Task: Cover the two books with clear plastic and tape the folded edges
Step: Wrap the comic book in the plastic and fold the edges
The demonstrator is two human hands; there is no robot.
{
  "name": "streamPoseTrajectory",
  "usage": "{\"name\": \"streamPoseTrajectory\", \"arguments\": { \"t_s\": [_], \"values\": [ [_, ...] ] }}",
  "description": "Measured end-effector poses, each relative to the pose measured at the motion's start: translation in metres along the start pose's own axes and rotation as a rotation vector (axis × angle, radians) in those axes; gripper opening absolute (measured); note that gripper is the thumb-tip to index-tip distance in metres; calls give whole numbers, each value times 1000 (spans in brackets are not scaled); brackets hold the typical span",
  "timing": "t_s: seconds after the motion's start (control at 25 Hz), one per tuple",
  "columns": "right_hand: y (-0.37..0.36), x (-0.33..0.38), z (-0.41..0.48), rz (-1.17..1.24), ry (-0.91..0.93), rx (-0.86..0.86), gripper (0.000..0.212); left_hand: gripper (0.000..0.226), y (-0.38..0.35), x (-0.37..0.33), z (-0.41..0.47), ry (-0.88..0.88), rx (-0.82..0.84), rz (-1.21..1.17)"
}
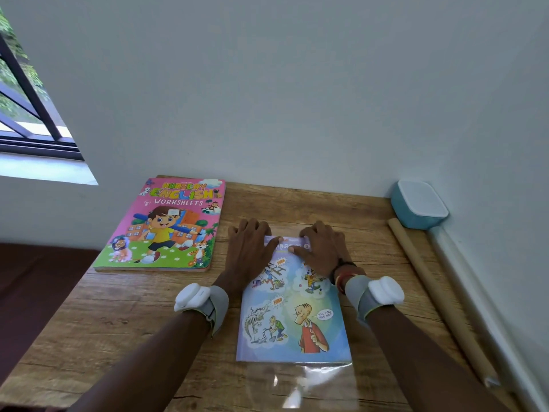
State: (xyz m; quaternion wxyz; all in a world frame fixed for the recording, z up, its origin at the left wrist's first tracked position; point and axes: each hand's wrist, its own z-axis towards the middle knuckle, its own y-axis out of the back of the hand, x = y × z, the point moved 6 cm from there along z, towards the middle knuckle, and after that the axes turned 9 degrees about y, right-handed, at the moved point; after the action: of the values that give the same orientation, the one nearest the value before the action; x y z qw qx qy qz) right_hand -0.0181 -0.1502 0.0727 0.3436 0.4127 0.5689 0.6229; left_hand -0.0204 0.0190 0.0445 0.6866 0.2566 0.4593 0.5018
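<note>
Your left hand (252, 251) and right hand (319, 248) both lie flat on the far end of the comic (292, 322). The fingers are spread and pressing down, the thumbs point inward across the title, and neither hand grips anything. The comic sits face up at the middle of the surface (118, 322), on top of the plastic (312, 382), which sticks out as a shiny flap past its near edge. I cannot tell whether the film is already turned over the far edge under your fingers. Expect the comic to be thin, light and floppy, so it will likely slide or bow if you push it from one end; hold it down with a flat palm rather than pinching it. The film looks slick, limp and springy, so a fold will probably lift again unless you crease it hard against the cover edge and keep a finger on it until tape goes down. Take the near flap by its two corners and pull evenly to avoid wrinkles. The pink book (166, 227) waits uncovered at the far left; it looks thicker and stiffer, and should be easier to lift by the spine. No tape is visible; rolls (430, 292) lie along the right.
</note>
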Motion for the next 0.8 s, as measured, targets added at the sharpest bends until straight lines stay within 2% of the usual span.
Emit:
{"name": "streamPoseTrajectory", "arguments": {
  "t_s": [0.16,0.28,0.4,0.56,0.68,0.8],
  "values": [
    [-2,-20,-6,-6,-75,-81,68,36,1,-1,-2,23,-8,84],
    [-2,-27,-9,22,-160,-86,66,35,-1,1,-3,63,0,119],
    [-4,-26,-8,159,-234,-81,55,34,-1,2,-6,92,-1,86],
    [-1,-23,-7,372,-326,-205,48,31,4,-7,-8,98,-11,36],
    [11,-19,-7,496,-297,-298,42,28,5,-10,-4,77,1,15],
    [34,-17,-6,509,-210,-460,35,26,7,-16,-1,16,8,-31]
  ]
}}
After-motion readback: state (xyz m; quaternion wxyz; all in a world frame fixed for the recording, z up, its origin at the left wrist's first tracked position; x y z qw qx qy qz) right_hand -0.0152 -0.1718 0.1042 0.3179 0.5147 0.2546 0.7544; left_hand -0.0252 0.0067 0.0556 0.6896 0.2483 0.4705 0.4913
